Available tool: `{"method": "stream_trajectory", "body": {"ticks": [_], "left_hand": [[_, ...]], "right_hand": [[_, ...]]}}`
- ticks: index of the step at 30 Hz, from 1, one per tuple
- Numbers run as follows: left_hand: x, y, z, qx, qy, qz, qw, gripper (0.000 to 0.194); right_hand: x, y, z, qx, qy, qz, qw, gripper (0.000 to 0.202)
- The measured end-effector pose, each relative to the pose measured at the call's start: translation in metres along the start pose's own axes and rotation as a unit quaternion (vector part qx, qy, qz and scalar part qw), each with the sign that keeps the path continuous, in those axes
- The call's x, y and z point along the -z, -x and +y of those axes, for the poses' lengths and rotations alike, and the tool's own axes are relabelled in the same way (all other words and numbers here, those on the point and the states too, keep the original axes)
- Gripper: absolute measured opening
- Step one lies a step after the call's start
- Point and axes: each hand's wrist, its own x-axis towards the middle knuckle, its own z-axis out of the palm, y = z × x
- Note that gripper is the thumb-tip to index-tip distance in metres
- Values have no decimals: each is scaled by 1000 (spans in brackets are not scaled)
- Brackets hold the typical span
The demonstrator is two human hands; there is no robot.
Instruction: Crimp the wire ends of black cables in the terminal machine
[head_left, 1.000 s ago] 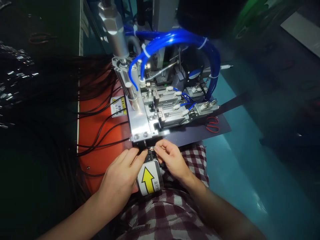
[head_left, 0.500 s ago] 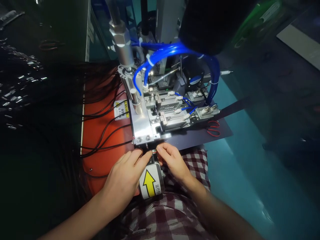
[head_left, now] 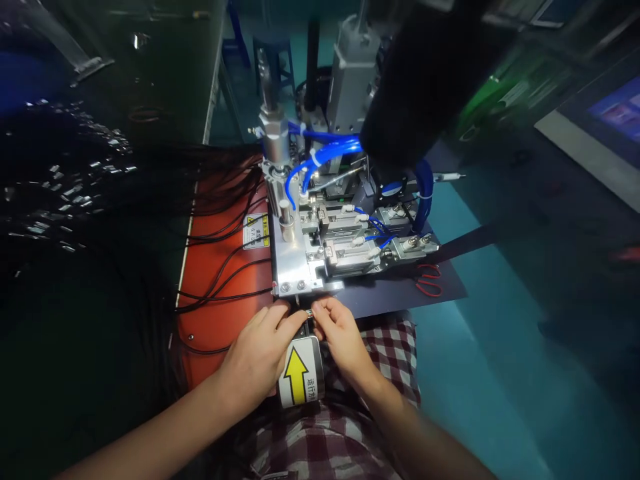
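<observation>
My left hand lies over the near left side of the machine, fingers curled and thumb reaching right. My right hand is closed in a pinch just across from it. Between the two sets of fingertips show small thin wires, mostly covered by the fingers. Both hands sit at the front of the metal fixture, right by its near edge. Under them is a white guard with a yellow arrow. The fingers of my left hand partly hide the dark block above that guard.
Black cables run over an orange plate on the left. Blue air hoses arch above silver cylinders. Red-handled scissors lie on a dark sheet. A screen stands far right.
The camera view has tilted, so the machine appears lower and slightly to the right. Both hands stay together at the same spot on the fixture, with only slight finger movement.
</observation>
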Motion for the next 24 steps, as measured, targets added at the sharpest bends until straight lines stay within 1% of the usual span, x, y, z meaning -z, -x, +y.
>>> {"method": "stream_trajectory", "body": {"ticks": [2, 4, 6, 8, 10, 13, 16, 18, 21, 24], "left_hand": [[2, 9, -2, 26, 57, 37, 997, 32], [4, 24, -2, 65, 62, 57, 994, 32], [4, 42, -1, 94, 12, 58, 994, 35], [2, 57, 1, 108, -58, 56, 991, 41], [-2, 67, 4, 110, -121, 54, 985, 48], [-8, 69, 6, 107, -180, 63, 976, 52], [-10, 68, 7, 109, -201, 67, 971, 51], [-9, 71, 7, 110, -204, 68, 970, 51], [-10, 74, 6, 113, -200, 73, 970, 50], [-8, 63, 2, 121, -168, 72, 976, 45]], "right_hand": [[1, -1, 1, 1, -6, -12, 1000, 33], [1, -2, 1, 7, -11, -18, 1000, 33], [2, -2, 2, 12, -15, -18, 1000, 33], [2, -2, 1, 14, -12, -16, 1000, 34], [2, -2, 1, 14, -3, -13, 1000, 34], [3, -2, 1, 12, 6, -13, 1000, 35], [7, -2, 3, 6, -6, -10, 1000, 38], [12, 0, 4, 10, -17, 10, 1000, 39], [22, 6, 6, 20, -17, 39, 999, 36], [30, 13, 9, 19, -13, 51, 998, 32]]}}
